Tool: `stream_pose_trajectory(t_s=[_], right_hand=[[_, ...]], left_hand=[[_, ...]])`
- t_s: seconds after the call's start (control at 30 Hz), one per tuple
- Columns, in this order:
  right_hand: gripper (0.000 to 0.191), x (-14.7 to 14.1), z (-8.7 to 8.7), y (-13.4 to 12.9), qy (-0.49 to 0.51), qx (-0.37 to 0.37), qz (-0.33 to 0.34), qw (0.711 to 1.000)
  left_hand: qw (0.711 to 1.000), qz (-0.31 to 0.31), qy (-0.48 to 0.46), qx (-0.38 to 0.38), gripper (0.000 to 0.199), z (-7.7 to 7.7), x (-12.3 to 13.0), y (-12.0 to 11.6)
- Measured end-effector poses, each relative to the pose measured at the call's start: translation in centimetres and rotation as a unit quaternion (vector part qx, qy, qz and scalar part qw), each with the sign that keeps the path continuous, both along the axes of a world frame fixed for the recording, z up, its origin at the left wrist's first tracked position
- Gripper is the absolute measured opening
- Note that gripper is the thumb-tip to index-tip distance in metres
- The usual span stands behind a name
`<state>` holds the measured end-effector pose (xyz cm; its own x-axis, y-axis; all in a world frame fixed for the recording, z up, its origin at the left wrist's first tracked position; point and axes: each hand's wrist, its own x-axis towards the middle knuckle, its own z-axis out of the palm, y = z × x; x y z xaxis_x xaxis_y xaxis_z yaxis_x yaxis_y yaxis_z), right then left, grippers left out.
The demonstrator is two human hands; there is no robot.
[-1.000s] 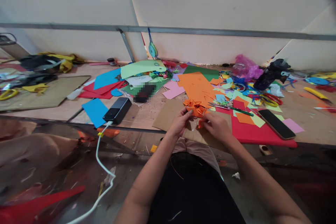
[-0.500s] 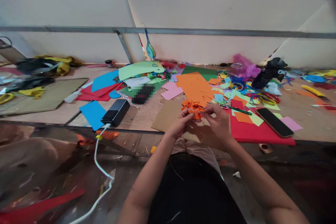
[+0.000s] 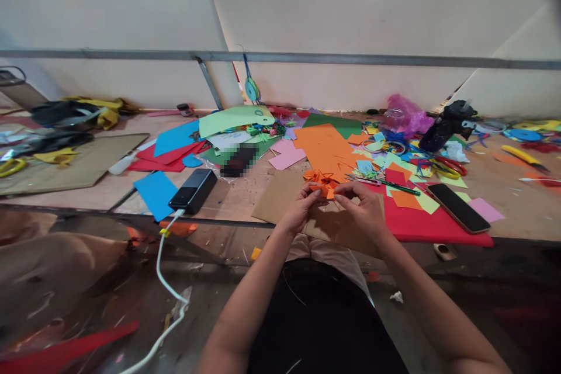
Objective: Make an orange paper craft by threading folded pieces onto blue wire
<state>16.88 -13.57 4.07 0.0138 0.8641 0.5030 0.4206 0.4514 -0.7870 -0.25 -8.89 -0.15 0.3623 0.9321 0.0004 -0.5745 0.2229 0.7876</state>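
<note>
A folded orange paper piece (image 3: 325, 186) with several pointed flaps is held above the brown cardboard (image 3: 276, 196) at the table's front edge. My left hand (image 3: 302, 208) is closed on its left side, thumb toward the front. My right hand (image 3: 360, 205) pinches at its right lower edge with thumb and fingertips. Just behind the piece are more orange folded bits, partly hidden. Beyond them lies a large orange sheet (image 3: 324, 143).
On the right are a smartphone (image 3: 458, 207) on red paper (image 3: 438, 227), a green pen (image 3: 401, 187), scissors (image 3: 449, 167) and paper scraps. To the left, a black power bank (image 3: 193, 191) has a white cable (image 3: 160, 280) hanging down. A yellow cutter (image 3: 521, 156) lies far right.
My right hand has shifted slightly left and down along the orange paper piece, its fingers now lower on the edge. The whole view has tilted up slightly.
</note>
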Motion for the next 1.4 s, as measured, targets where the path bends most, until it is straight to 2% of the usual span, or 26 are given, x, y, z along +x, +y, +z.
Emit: stream_pose_trajectory(t_s=[0.13,0.23,0.4,0.53,0.77,0.97,1.13,1.4], right_hand=[[0.018,0.3,-0.3,0.2,0.022,-0.057,0.001,0.998],[0.016,0.6,-0.6,0.3,0.023,-0.061,0.003,0.998],[0.010,0.6,-0.4,-0.1,0.014,0.034,-0.058,0.998],[0.003,0.1,-0.3,-0.6,-0.028,0.108,-0.073,0.991],[0.003,-0.1,-0.7,-0.6,-0.092,0.164,-0.088,0.978],[0.004,-0.2,-0.7,-0.6,-0.101,0.172,-0.090,0.976],[0.006,-0.4,-0.4,-0.8,-0.095,0.150,-0.094,0.980],[0.007,-0.4,-0.3,-0.8,-0.085,0.135,-0.092,0.983]], left_hand=[[1.000,-0.007,0.010,0.012,0.045,-0.1,0.0,0.0],[1.000,-0.012,0.014,0.015,0.043,-0.1,-0.1,-0.1],[0.999,-0.021,0.019,0.017,0.047,-0.1,-0.1,-0.1],[0.999,-0.024,0.019,0.023,0.046,0.0,-0.1,-0.1],[0.999,-0.025,0.022,0.033,0.046,0.2,-0.2,-0.2],[0.999,-0.026,0.025,0.027,0.046,0.4,-0.3,-0.4],[1.000,-0.015,0.024,0.013,0.048,0.4,-0.2,-0.3],[0.999,-0.026,0.032,0.036,0.047,0.2,-0.2,-0.2]])
